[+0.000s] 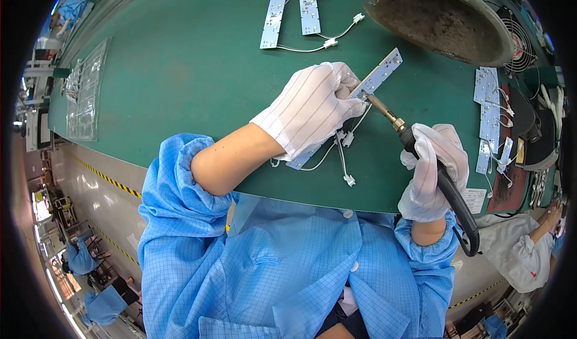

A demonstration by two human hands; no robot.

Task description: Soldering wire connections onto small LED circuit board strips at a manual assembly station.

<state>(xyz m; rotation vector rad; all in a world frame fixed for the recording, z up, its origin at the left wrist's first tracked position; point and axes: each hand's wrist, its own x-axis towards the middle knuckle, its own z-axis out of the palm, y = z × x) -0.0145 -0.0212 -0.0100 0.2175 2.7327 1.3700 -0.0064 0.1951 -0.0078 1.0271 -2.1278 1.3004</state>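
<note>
My left hand (309, 107), in a white striped glove, grips a narrow light-blue LED circuit board (383, 73) that slants up to the right. Its fingers are closed around the lower part, hiding some of it. My right hand (434, 169), gloved too, is wrapped round the black handle of a soldering iron (396, 121). The iron's tip meets the board, or is very close to it, just beside my left fingertips. Below my left wrist, white wires with small white connectors (347, 139) lie on the green mat, next to part of another board (302, 158).
A wide fume-extraction hood (439, 20) stands at the far right. Wired LED boards lie at the far middle (274, 14) and on the right (488, 116). A clear plastic tray (87, 98) is on the left of the green mat (180, 56). Another person's sleeve (517, 252) shows at right.
</note>
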